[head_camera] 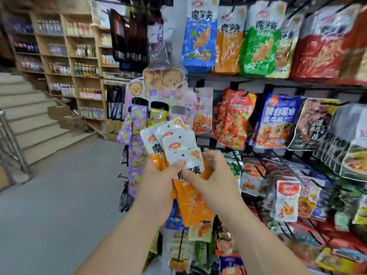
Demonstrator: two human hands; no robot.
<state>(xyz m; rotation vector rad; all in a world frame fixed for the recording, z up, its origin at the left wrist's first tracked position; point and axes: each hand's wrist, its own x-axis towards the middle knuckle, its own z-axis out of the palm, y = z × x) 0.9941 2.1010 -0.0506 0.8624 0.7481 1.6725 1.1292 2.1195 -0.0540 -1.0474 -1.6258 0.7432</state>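
Fanned white-topped orange snack packets [179, 144]

A shop interior with a smooth grey floor [59, 195]. At left, pale stone stairs [29, 108] rise beside a metal railing [12, 139]. Wooden shelving [69, 62] along the back wall holds rows of bottles, with cardboard boxes [67, 118] at its foot. At right, black wire racks [268, 84] carry hanging snack packets under even indoor light.

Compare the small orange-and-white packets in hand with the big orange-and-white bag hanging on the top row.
The small orange-and-white packets are narrow and fanned out, gripped by the left hand and right hand; the big orange-and-white bag is wider and hangs untouched. Both show white tops, orange bottoms and similar black characters.
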